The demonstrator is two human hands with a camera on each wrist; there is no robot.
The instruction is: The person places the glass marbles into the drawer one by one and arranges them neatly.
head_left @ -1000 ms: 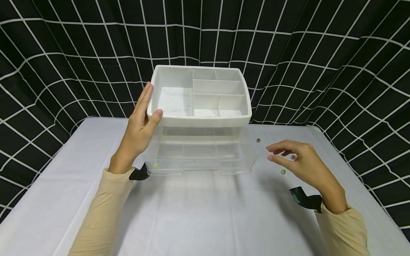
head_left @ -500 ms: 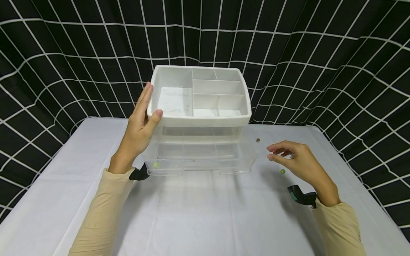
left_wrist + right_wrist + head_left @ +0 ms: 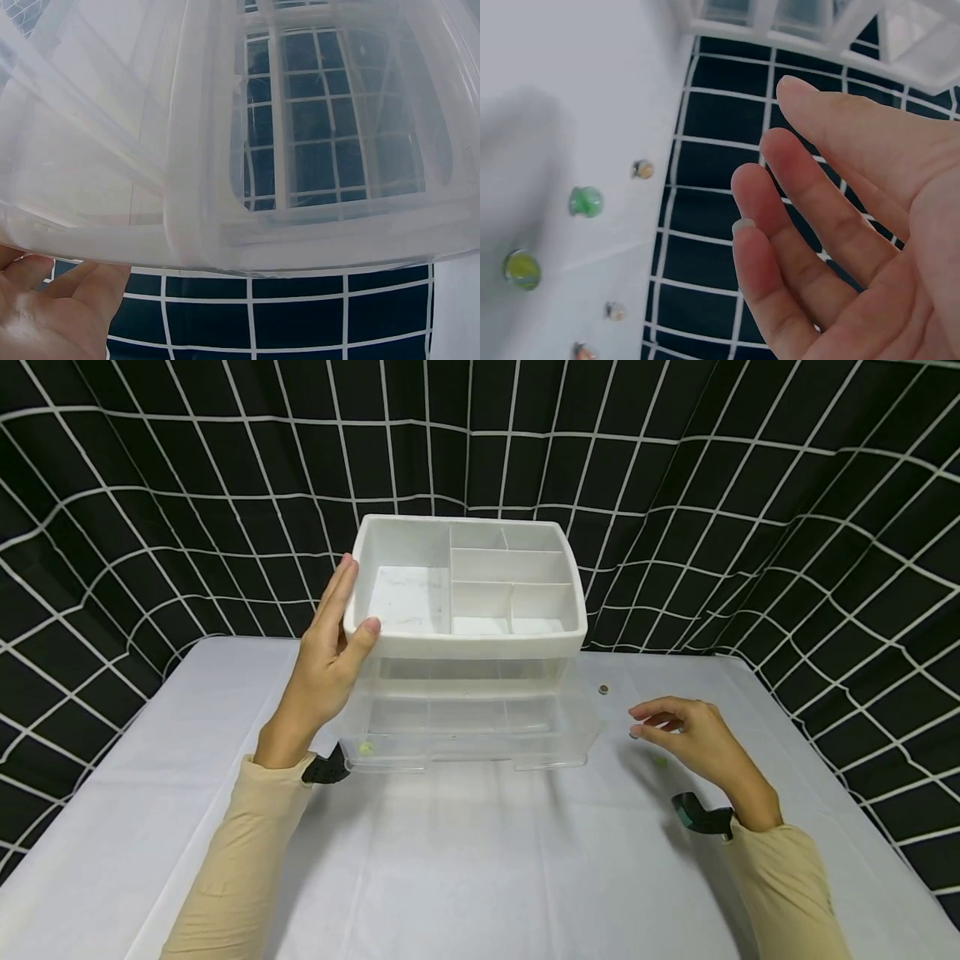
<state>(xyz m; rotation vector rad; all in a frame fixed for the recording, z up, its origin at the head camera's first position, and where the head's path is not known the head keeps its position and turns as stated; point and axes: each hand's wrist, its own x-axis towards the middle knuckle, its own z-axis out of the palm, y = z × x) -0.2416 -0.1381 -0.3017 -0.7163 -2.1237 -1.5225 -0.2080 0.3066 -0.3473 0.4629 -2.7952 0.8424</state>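
Observation:
A white desktop organizer [image 3: 465, 646] with an open divided top stands at the centre back. Its clear drawer [image 3: 465, 747] juts out at the front. My left hand [image 3: 318, 672] rests along its left side, fingers straight and thumb on the front rim; the left wrist view shows those fingers partly hidden by the clear plastic [image 3: 187, 150]. My right hand [image 3: 693, 739] hovers right of the drawer, fingers loosely bent. In the right wrist view nothing lies between thumb and fingertips. Near it on the table are a green marble [image 3: 586, 202] and a yellow-green marble [image 3: 523, 270].
A small brown round bead [image 3: 603, 689] lies right of the organizer. A yellow-green spot [image 3: 366, 747] shows through the drawer's left front corner. Smaller beads, including a clear one [image 3: 615, 310], are scattered on the white tablecloth [image 3: 450, 877]. Black gridded cloth [image 3: 480, 460] surrounds the table.
My right hand has shifted slightly, its wrist and forearm swinging left. Its shadow now falls over the green marble. The left hand and organizer stay in place.

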